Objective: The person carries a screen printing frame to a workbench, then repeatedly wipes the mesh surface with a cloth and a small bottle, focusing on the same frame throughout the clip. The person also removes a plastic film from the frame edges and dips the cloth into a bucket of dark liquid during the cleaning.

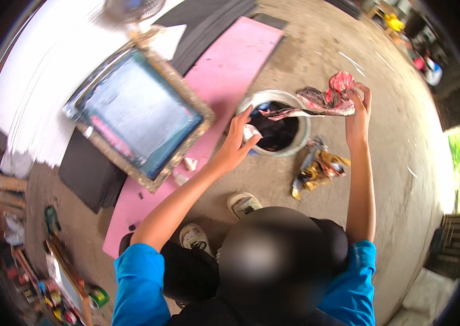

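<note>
My right hand point(358, 103) is closed on a crumpled, stained sheet point(322, 103), pink, red and dark; whether it is cloth or plastic I cannot tell. The sheet stretches left over a pale round bucket point(303, 140) with dark contents point(276, 130), and its far end dips inside the rim. At the bucket's left rim is my left hand point(234, 144), its fingers curled around a small white wad point(250, 132). On the floor just right of the bucket lies a crumpled gold and silver wrapper point(319, 169).
A framed printing screen point(137, 108) with a pale mesh rests at the left, over a long pink board point(235, 51) and dark sheets point(91, 174). White scraps point(189, 164) lie beside it. A fan point(134, 8) stands at the far left. My shoes point(244, 205) are below the bucket.
</note>
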A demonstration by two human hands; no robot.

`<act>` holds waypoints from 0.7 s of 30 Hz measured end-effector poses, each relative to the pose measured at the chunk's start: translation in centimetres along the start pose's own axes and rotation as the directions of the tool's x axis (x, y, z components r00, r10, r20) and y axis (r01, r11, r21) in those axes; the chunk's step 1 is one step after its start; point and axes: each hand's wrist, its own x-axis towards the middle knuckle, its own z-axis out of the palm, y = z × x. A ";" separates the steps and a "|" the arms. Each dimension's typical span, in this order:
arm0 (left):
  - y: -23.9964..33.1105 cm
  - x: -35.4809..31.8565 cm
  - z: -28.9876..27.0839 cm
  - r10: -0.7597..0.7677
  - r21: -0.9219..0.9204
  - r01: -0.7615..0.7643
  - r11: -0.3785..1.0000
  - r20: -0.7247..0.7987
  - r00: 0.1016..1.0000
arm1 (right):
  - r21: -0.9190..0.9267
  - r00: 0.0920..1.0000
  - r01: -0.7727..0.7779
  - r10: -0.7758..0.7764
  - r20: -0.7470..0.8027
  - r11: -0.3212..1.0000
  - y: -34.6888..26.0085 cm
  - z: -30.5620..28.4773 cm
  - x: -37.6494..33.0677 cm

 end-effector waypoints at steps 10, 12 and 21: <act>-3.2 8.0 19.8 -0.078 -0.237 0.113 0.965 0.153 0.985 | -0.557 0.952 0.050 -0.207 -0.223 0.829 7.5 -14.5 -1.5; -5.6 6.6 23.0 -0.026 -0.101 0.047 0.994 0.198 0.980 | -0.756 0.965 0.002 -0.201 -0.171 0.654 13.1 -16.1 -4.0; -13.6 0.9 30.4 -0.035 0.228 -0.062 0.972 0.397 0.917 | -0.747 0.957 -0.283 0.233 -0.175 0.601 26.4 -22.2 -10.3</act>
